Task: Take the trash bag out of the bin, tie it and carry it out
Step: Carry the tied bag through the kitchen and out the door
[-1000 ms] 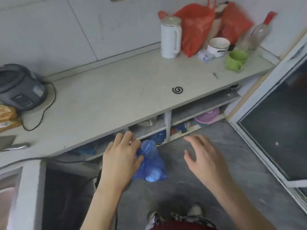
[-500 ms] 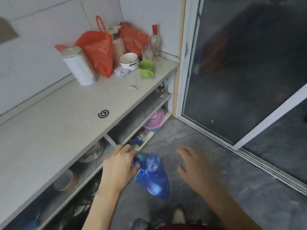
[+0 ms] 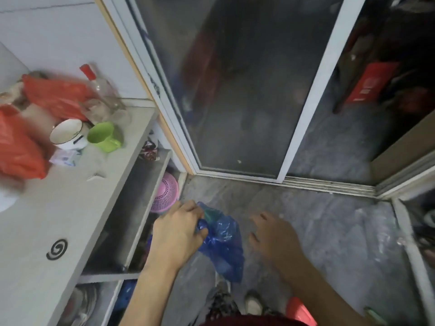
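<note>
The crumpled blue plastic trash bag (image 3: 222, 241) is gripped at its gathered top by the left hand (image 3: 177, 231), whose fingers are curled tight around the bunched plastic. The rest of the bag hangs below and to the right of that fist, above the grey concrete floor (image 3: 329, 231) and clear of it. The right hand (image 3: 274, 234) is held just beside the bag, apart from it, with its fingers spread and loosely bent; nothing is held in it. Both bare forearms are seen reaching in from the bottom edge of the view.

To the left, a pale grey kitchen surface (image 3: 58, 208) is seen with 2 orange plastic bags (image 3: 21, 142), a white enamel bowl (image 3: 67, 134), a lime-green plastic cup (image 3: 103, 137) and a clear bottle with a red cap (image 3: 98, 90) crowded at its far end, all blurred. A black spiral mosquito coil (image 3: 57, 249) lies flat nearer the viewer. Under the surface, on a grey shelf (image 3: 131, 208), a pink perforated plastic basket (image 3: 164, 196) is propped on its side.

Ahead, a white-framed sliding glass door (image 3: 235, 90) is seen, its track meeting the floor. At the bottom edge, a light-coloured shoe (image 3: 253, 303) is visible on the floor, directly below the hanging bag.
</note>
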The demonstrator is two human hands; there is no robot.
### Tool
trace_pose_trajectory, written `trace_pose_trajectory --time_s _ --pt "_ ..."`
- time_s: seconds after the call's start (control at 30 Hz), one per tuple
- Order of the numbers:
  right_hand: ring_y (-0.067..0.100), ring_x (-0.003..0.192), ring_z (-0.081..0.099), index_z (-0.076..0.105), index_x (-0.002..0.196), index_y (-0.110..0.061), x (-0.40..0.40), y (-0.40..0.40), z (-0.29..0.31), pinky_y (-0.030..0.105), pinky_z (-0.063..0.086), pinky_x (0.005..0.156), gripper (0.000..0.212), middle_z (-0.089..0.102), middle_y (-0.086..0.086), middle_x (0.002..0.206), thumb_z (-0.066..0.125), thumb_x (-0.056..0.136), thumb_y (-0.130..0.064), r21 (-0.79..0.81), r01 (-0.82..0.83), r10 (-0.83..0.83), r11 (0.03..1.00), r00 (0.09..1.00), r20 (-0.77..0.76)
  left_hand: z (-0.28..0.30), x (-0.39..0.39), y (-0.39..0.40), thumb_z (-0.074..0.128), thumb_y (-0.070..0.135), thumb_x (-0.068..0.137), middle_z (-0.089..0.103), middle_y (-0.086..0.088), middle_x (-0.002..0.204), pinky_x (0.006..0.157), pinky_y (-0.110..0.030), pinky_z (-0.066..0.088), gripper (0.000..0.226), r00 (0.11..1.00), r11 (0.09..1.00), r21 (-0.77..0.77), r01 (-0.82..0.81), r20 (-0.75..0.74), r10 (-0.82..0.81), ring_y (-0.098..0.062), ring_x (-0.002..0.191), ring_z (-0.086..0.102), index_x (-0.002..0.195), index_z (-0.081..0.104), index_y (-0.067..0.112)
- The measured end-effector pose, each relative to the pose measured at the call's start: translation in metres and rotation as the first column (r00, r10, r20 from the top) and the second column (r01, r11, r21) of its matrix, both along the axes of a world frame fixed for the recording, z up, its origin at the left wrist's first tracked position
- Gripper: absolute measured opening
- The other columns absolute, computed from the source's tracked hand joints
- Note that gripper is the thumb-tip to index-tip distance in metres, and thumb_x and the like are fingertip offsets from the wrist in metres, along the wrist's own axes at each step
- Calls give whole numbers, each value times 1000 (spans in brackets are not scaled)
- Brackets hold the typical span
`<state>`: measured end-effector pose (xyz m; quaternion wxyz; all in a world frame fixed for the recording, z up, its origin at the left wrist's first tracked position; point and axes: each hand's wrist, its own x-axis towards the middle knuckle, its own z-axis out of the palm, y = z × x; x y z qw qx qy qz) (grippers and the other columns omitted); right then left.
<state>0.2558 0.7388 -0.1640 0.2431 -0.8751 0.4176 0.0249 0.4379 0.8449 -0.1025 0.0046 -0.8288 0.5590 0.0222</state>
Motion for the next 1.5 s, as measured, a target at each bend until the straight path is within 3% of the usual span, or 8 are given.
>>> trace_pose_trajectory --time_s 0.17,0.3,0.5,0.67,0.87,1.03,1.23,1.5 --pt "23 101 61 59 115 -24 13 -36 0 35 47 84 28 63 0 116 53 88 -30 -12 217 -217 976 976 1 -2 25 -71 70 35 68 61 10 84 51 -25 38 14 976 977 7 215 -23 -215 -15 84 61 77 67 25" --pt "27 102 62 59 114 -25 24 -63 13 38 48 82 31 61 1 116 54 85 -34 -64 368 -371 928 928 -33 -3 38 -127 77 30 52 63 8 73 47 -26 40 18 926 926 -3 377 -25 -377 -16 73 64 63 64 23" --pt "29 107 61 57 119 -24 14 -97 44 42 50 84 37 60 1 118 57 83 -33 -97 579 -580 809 814 18 3 25 -204 72 31 58 61 6 73 45 -28 46 17 753 751 -94 653 -21 -657 -18 70 63 64 63 19" --pt "29 106 61 56 118 -27 -23 -108 58 40 50 81 37 60 -2 119 57 82 -36 -125 743 -740 658 668 74 19 -22 -256 71 27 59 55 3 70 44 -27 37 20 622 616 -136 776 6 -783 -20 67 60 62 54 17" --pt "30 108 60 56 119 -26 -96 -120 71 40 50 81 36 60 0 117 57 83 -34 -170 842 -842 513 532 94 33 -91 -307 67 28 69 54 3 73 47 -22 21 18 545 530 -179 829 50 -837 -20 71 57 65 53 17" --pt "28 105 61 57 117 -27 -160 -125 73 38 49 78 34 59 -2 116 57 83 -33 -161 881 -881 444 462 97 43 -147 -333 66 27 72 54 3 75 50 -28 38 17 545 529 -210 822 18 -838 -21 72 56 68 54 17" --pt "30 101 61 59 112 -26 -228 -130 72 39 51 77 30 61 0 112 56 83 -34 -148 908 -908 392 408 94 48 -214 -361 66 27 75 52 4 74 51 -25 26 16 542 530 -229 816 -17 -840 -19 61 48 68 54 19" --pt "29 101 61 60 112 -26 -284 -175 71 40 51 76 28 60 -1 113 56 84 -32 -123 931 -928 343 356 109 49 -287 -411 64 28 74 56 3 77 48 -25 22 15 496 483 -230 845 2 -868 -21 59 45 70 55 18"
